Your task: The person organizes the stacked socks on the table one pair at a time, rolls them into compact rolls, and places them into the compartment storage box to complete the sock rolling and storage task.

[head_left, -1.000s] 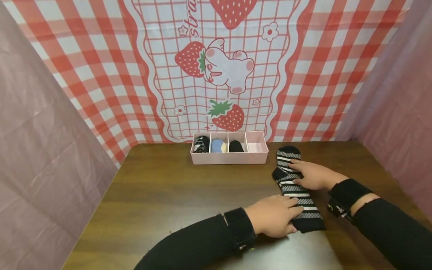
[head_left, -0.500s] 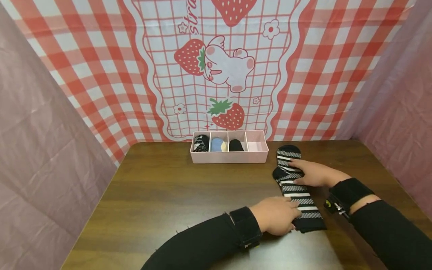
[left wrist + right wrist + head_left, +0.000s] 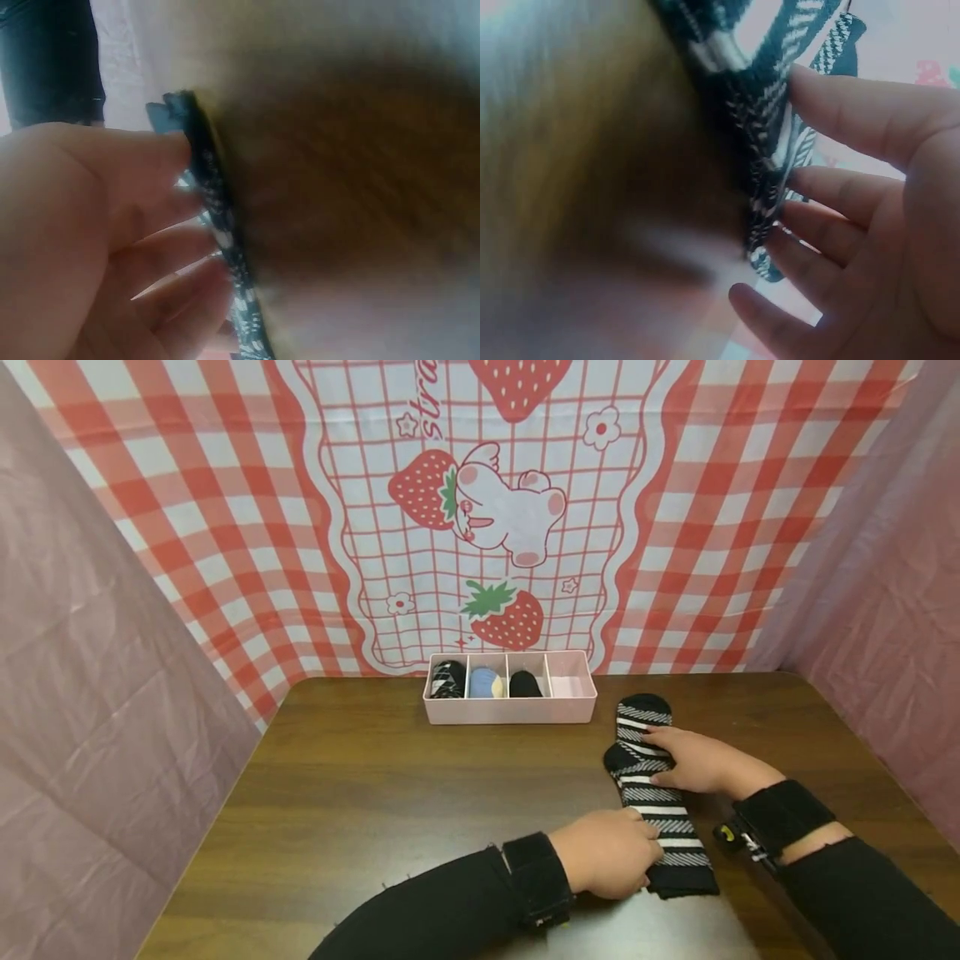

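Note:
A pair of black-and-white striped socks (image 3: 678, 827) lies flat on the right part of the table, toes toward the back and cuffs toward the front. My left hand (image 3: 611, 852) grips their left edge near the cuffs, its fingers curled over it. In the left wrist view the thumb (image 3: 161, 150) is right at the dark cuff. My right hand (image 3: 701, 760) rests on the foot part from the right side, its fingers loosely spread. The right wrist view shows those fingertips (image 3: 799, 180) touching the knit.
A pink divided box (image 3: 510, 710) stands at the back of the wooden table (image 3: 360, 777). Three of its compartments hold a rolled patterned sock (image 3: 447, 680), a blue one (image 3: 486, 683) and a black one (image 3: 525, 684). A checked strawberry cloth (image 3: 480, 593) hangs behind.
The socks have slid slightly toward the table's front, both hands moving along with them. The left hand's fingers, straighter before, have curled in at the socks' edge.

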